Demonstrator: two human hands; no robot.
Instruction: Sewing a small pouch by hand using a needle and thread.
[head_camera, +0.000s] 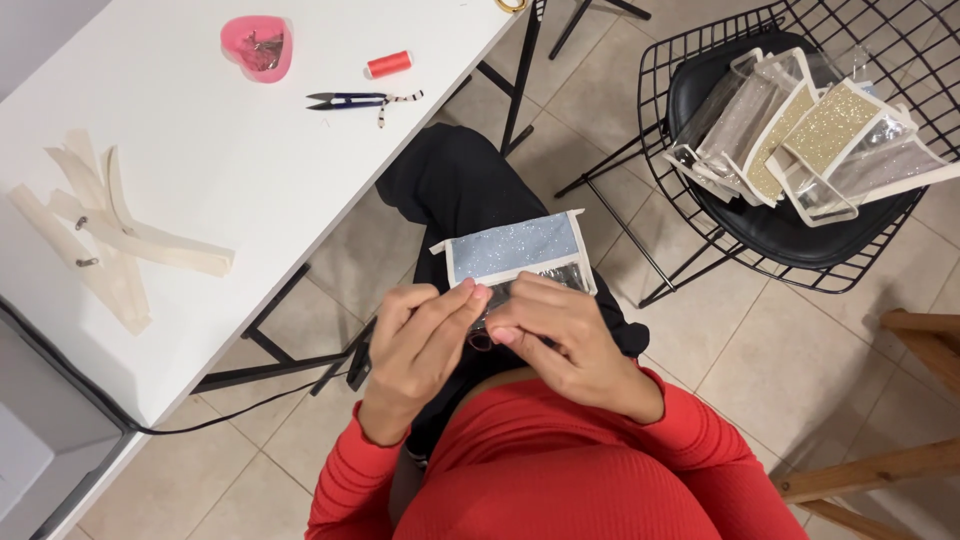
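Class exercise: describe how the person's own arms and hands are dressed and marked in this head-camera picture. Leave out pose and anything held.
Both arms wear long red ribbed-knit sleeves, close-fitting and ending at the wrists. The left hand and right hand are bare, without gloves. No rings, watch or bracelets show. The fingernails look pink. No cables or markings are visible on them.

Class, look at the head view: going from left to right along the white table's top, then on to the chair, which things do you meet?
Cream zipper strips → pink heart-shaped dish → blue thread snips → red thread spool → black wire chair holding glitter-and-clear pouches.
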